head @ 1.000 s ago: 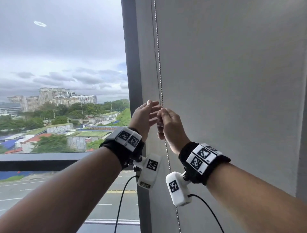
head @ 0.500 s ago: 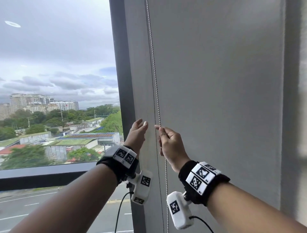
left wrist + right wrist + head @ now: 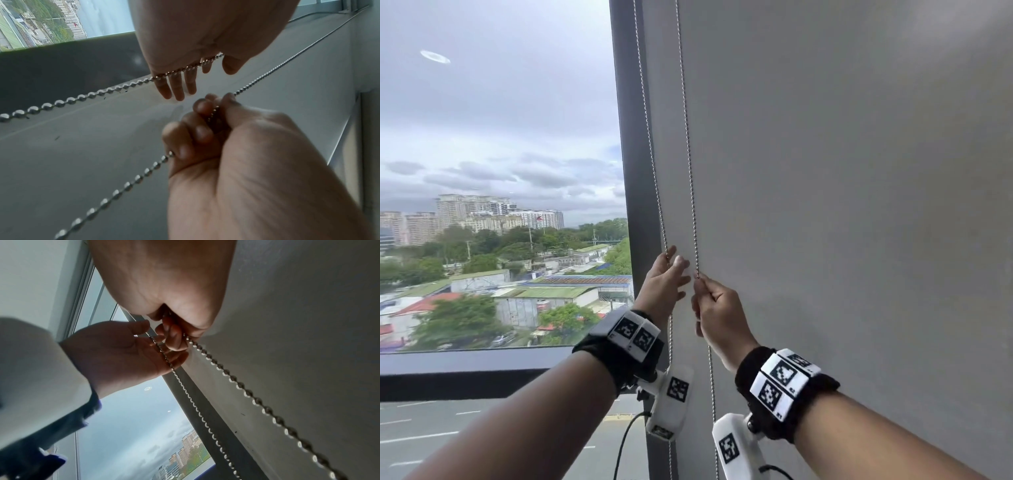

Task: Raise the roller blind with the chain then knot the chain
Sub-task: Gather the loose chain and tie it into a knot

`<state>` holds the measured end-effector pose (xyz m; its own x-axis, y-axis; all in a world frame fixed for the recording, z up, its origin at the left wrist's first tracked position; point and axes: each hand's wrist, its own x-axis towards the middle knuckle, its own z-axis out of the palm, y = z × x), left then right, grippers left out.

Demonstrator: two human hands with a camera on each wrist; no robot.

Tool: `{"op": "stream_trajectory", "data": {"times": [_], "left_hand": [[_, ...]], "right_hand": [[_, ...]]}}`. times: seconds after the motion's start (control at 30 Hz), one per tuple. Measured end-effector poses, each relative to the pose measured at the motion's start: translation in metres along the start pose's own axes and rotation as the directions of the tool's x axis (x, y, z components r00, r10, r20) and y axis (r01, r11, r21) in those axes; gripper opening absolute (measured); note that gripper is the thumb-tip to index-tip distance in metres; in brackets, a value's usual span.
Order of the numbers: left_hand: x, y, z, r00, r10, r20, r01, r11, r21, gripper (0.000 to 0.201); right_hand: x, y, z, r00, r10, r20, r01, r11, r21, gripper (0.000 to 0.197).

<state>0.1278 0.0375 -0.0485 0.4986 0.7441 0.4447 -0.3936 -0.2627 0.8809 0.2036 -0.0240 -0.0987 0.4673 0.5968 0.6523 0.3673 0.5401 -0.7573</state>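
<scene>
The right hand (image 3: 717,310) is gripping the right strand of the chain (image 3: 690,164): its fingers (image 3: 202,129) are curling round the beads and the thumb is pressing the strand against the forefinger, so the chain is entering the fist at the top and coming out under the little finger. Above this hand the strand is running straight up along the front of the blind (image 3: 842,205); below it the strand is hanging down past the wrist.

The left hand (image 3: 664,284) is sitting just beside the right one, on its window side and a touch higher. Its fingers (image 3: 176,87) are lying straight and loose, not closing on anything. The left strand of the chain is crossing its palm, touching the skin at the base of the fingers, then carrying on upward beyond the fingertips and downward behind the wrist. The thumb is standing a little apart from the fingers, and the strand is passing between them without being pinched, as far as the wrist views are showing.

The two strands are hanging side by side, apart from each other, each one meeting its own hand. No knot is showing on the stretch in sight.

The blind is hanging down behind and to the right of both hands, covering that pane. Just behind the left hand the dark window frame (image 3: 628,137) is standing upright, and beyond it the glass is showing cloudy sky, trees and buildings (image 3: 472,216). Both wrists are wearing black bands (image 3: 619,359) with white marked tiles.
</scene>
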Motion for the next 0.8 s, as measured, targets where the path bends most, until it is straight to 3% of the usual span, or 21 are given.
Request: {"op": "stream_trajectory", "data": {"times": [0.13,0.37,0.5,0.6,0.7,0.8], "left_hand": [[0.0,0.001,0.003,0.998,0.055,0.014,-0.054,0.995,-0.087,0.035],[-0.005,-0.004,0.0,0.983,0.18,0.045,-0.182,0.982,0.058,0.029],[-0.007,-0.005,-0.003,0.981,0.191,0.043,-0.194,0.977,0.089,0.023],[-0.012,-0.004,-0.009,0.984,0.176,0.02,-0.177,0.982,0.069,0.023],[-0.016,0.0,-0.016,0.989,0.143,0.026,-0.141,0.987,-0.071,0.024],[-0.019,0.006,-0.024,0.994,0.102,0.04,-0.091,0.973,-0.213,0.026]], "right_hand": [[0.009,0.016,0.006,0.999,-0.025,0.046,0.026,0.999,-0.025,0.026],[0.014,0.034,0.021,0.996,-0.086,0.038,0.089,0.992,-0.085,0.029],[0.011,0.038,0.025,0.987,-0.159,0.013,0.158,0.969,-0.191,0.031],[0.009,0.037,0.023,0.997,-0.052,0.061,0.058,0.993,-0.102,0.034],[0.006,0.023,0.015,0.968,0.104,0.227,-0.119,0.991,0.055,0.044],[0.003,0.012,0.005,0.938,0.152,0.313,-0.167,0.986,0.022,0.046]]}}
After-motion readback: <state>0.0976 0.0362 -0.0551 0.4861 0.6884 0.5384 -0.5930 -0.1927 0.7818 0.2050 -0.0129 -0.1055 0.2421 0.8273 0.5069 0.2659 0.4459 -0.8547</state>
